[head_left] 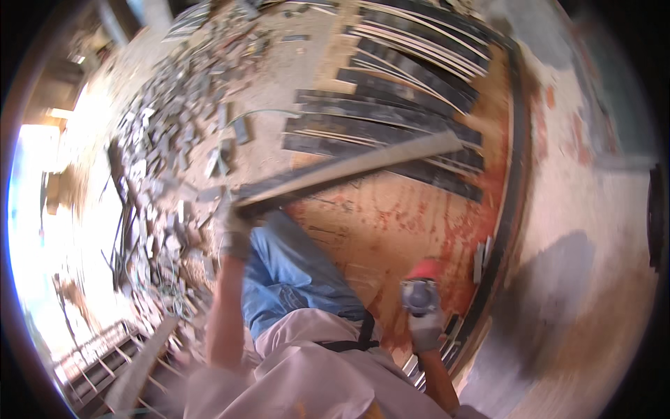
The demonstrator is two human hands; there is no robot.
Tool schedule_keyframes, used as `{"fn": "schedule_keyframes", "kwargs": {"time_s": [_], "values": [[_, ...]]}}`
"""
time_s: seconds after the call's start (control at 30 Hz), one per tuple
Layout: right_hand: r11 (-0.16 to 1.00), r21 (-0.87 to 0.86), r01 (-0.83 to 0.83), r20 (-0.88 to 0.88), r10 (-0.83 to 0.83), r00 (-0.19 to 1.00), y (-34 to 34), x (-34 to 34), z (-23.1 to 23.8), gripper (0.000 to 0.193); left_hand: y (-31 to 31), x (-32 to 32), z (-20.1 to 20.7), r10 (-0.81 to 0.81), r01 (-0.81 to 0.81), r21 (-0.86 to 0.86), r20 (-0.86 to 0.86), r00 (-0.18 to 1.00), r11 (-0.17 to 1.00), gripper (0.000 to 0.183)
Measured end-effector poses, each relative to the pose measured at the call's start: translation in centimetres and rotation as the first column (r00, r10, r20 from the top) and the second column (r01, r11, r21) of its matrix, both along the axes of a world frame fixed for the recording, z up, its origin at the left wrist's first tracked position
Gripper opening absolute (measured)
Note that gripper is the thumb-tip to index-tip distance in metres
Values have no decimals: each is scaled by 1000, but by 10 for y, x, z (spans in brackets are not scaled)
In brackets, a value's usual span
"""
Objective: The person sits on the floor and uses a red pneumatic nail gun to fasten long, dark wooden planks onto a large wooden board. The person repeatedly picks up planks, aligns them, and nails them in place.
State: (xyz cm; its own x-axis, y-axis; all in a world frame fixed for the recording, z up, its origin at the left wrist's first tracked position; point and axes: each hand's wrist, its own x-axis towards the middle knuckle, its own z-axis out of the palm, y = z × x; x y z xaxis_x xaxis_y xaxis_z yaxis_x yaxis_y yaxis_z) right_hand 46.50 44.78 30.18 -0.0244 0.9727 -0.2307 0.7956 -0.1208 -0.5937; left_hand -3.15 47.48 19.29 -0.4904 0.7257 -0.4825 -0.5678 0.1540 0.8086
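Note:
My left hand [235, 230], in a pale work glove, is closed round the near-left end of a long narrow wooden plank [356, 164]. The plank slants up to the right over dark-faced boards, blurred by motion. On the right, my gloved right hand [426, 332] grips a power tool [421, 288] with a red front and a grey rounded body. Its exact kind is not clear. The tool is held over a reddish-brown, stained wooden sheet [391, 216], apart from the plank. My fingers are partly hidden behind the tool.
Several dark strips [398, 91] lie in rows across the sheet's far part. A dark raised edge [513, 140] curves along its right side. Heaps of wood offcuts [167, 133] cover the ground at left. A slatted frame [105, 377] is at lower left.

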Motion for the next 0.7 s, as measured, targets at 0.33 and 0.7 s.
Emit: {"fn": "schedule_keyframes", "kwargs": {"time_s": [0.33, 0.7], "values": [[914, -388, 121, 324, 13, 946, -15, -38, -66, 99, 93, -13, -53, -175, 55, -260, -467, 867, 964, 66], [898, 439, 26, 388, -215, 896, 227, 89, -107, 60, 207, 70, -20, -649, 14, -663, -728, 219, 749, 89]]}}
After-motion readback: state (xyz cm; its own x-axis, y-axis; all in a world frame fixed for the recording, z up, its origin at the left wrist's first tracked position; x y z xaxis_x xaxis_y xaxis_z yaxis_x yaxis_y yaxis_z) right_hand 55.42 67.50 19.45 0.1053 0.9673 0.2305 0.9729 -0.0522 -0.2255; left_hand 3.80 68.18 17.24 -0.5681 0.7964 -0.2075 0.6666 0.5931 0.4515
